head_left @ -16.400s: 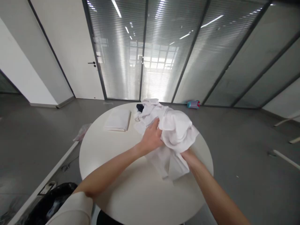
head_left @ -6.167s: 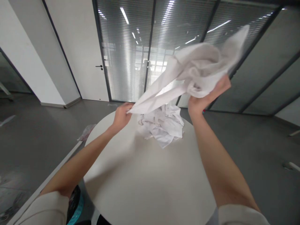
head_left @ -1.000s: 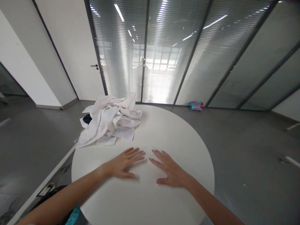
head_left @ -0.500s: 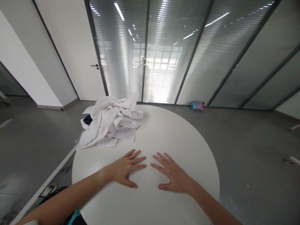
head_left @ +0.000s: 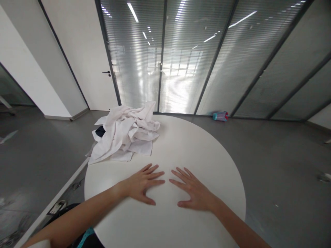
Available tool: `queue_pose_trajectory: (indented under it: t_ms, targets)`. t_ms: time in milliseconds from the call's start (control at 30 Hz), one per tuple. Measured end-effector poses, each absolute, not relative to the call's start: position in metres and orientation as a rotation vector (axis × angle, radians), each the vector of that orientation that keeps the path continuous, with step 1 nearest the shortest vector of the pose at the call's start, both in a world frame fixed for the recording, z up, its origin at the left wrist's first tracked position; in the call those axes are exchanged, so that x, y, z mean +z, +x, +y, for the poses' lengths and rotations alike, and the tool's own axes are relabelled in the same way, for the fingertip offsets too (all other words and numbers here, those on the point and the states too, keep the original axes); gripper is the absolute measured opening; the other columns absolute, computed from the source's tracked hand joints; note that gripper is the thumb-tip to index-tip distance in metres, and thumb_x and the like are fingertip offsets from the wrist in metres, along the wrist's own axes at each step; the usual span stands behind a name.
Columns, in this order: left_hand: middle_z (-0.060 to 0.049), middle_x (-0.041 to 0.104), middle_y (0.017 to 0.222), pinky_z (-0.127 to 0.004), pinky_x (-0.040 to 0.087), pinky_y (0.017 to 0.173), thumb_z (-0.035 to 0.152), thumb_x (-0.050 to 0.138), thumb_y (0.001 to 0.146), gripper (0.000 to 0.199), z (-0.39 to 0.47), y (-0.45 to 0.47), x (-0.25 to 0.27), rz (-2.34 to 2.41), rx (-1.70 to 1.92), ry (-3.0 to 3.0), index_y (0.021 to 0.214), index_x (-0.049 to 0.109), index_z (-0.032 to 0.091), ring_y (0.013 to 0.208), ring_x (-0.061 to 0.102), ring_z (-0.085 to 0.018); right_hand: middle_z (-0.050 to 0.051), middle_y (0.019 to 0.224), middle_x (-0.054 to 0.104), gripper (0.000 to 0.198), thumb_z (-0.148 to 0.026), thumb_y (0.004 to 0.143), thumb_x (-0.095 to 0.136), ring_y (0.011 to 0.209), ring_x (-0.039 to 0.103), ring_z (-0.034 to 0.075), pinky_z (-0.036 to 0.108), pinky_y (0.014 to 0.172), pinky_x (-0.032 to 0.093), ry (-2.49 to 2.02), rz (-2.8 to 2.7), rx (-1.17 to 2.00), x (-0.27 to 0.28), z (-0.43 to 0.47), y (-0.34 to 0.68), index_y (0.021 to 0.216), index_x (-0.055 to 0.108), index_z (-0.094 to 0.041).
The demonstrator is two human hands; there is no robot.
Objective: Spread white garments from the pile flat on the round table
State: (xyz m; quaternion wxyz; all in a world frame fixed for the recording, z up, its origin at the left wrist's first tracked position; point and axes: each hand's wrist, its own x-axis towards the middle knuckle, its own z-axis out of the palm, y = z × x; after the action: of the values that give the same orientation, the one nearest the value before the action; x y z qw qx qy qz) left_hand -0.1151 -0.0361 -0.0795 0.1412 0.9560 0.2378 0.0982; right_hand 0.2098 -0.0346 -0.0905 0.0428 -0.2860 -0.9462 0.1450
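My left hand [head_left: 142,185] and my right hand [head_left: 195,191] lie flat on the round white table [head_left: 207,151], palms down, fingers spread, side by side near the middle. Neither holds anything. A crumpled pile of white garments [head_left: 124,132] sits at the far left of the table, partly hanging over the rim, a hand's length beyond my left hand. A dark piece of cloth [head_left: 100,131] peeks out at the pile's left side.
A glass wall with blinds [head_left: 181,58] stands behind the table, a white door [head_left: 88,58] to its left. A teal and pink bottle [head_left: 219,116] lies on the grey floor by the glass. A floor socket [head_left: 57,207] sits at the lower left.
Over the last second the hands have stayed flat on the table; only the view shifted slightly. Earlier I held and shook out a white garment; it now lies on the pile.
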Motion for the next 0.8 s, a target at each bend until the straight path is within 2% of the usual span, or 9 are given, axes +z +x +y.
queue_pose_trajectory:
  t_ms: [300,433,500,533,567,600,667,733,800]
  targets:
    - [-0.010,0.033,0.159,-0.060,0.013,0.120,0.068,0.067,0.077,0.090,-0.035,-0.115,-0.080,0.669,0.321,2.754,0.153,0.036,0.031,0.149,0.021,-0.039,0.005,0.165,0.016,0.084,-0.070,0.085,0.058,0.152,0.013,0.033,0.059,0.121,0.007,-0.872,-2.851,0.475,-0.090,-0.035,0.210,0.155,0.029,-0.036]
    - [-0.008,0.034,0.159,-0.058,0.014,0.120,0.070,0.068,0.076,0.090,-0.035,-0.114,-0.082,0.682,0.311,2.743,0.152,0.039,0.032,0.149,0.022,-0.039,0.006,0.159,0.035,0.069,-0.065,0.085,0.062,0.148,0.026,0.032,0.058,0.121,0.013,-0.890,-2.716,0.597,-0.091,-0.033,0.210,0.146,0.049,-0.034]
    - [-0.009,0.048,0.151,-0.054,0.025,0.118,0.066,0.069,0.077,0.078,-0.034,-0.114,-0.084,0.708,0.371,2.738,0.144,0.051,0.030,0.143,0.037,-0.037,0.010,0.136,0.062,0.049,-0.059,0.091,0.055,0.130,0.054,0.029,0.052,0.112,0.037,-1.029,-2.450,0.726,-0.098,-0.028,0.212,0.128,0.066,-0.028]
    - [-0.008,0.060,0.139,-0.049,0.035,0.114,0.059,0.068,0.082,0.062,-0.032,-0.115,-0.084,0.738,0.437,2.729,0.135,0.060,0.028,0.134,0.051,-0.034,0.011,0.114,0.073,0.045,-0.057,0.094,0.050,0.108,0.067,0.026,0.046,0.097,0.051,-1.140,-2.261,0.798,-0.102,-0.024,0.213,0.117,0.071,-0.024]
    - [-0.008,0.071,0.123,-0.043,0.044,0.107,0.051,0.065,0.088,0.044,-0.028,-0.118,-0.081,0.793,0.545,2.718,0.125,0.067,0.027,0.119,0.063,-0.029,0.009,0.090,0.075,0.045,-0.055,0.095,0.046,0.082,0.072,0.022,0.038,0.076,0.057,-1.256,-2.064,0.859,-0.106,-0.019,0.215,0.107,0.073,-0.021]
    - [-0.006,0.076,0.107,-0.038,0.050,0.098,0.042,0.061,0.092,0.030,-0.022,-0.124,-0.075,0.877,0.694,2.702,0.114,0.072,0.025,0.102,0.071,-0.024,0.005,0.069,0.070,0.046,-0.055,0.095,0.044,0.059,0.066,0.018,0.031,0.057,0.054,-1.356,-1.887,0.908,-0.109,-0.014,0.217,0.100,0.073,-0.020]
    - [-0.005,0.077,0.092,-0.033,0.054,0.086,0.030,0.054,0.096,0.022,-0.001,-0.143,-0.055,1.113,1.077,2.642,0.102,0.074,0.023,0.085,0.073,-0.019,-0.003,0.049,0.054,0.044,-0.056,0.090,0.048,0.037,0.049,0.013,0.025,0.038,0.037,-1.466,-1.682,0.966,-0.110,-0.001,0.219,0.092,0.070,-0.019]
    - [-0.008,0.074,0.108,-0.037,0.052,0.095,0.030,0.056,0.094,0.023,0.030,-0.173,-0.025,1.377,1.458,2.527,0.109,0.071,0.021,0.103,0.069,-0.022,-0.005,0.046,0.048,0.040,-0.055,0.085,0.053,0.035,0.045,0.012,0.024,0.037,0.033,-1.458,-1.653,0.977,-0.100,0.011,0.213,0.088,0.070,-0.019]
    - [-0.011,0.065,0.127,-0.041,0.044,0.107,0.033,0.062,0.089,0.036,0.067,-0.208,0.007,1.642,1.729,2.328,0.122,0.064,0.019,0.122,0.059,-0.026,-0.004,0.047,0.050,0.038,-0.054,0.082,0.055,0.038,0.048,0.012,0.024,0.039,0.036,-1.396,-1.683,0.951,-0.081,0.025,0.199,0.085,0.070,-0.019]
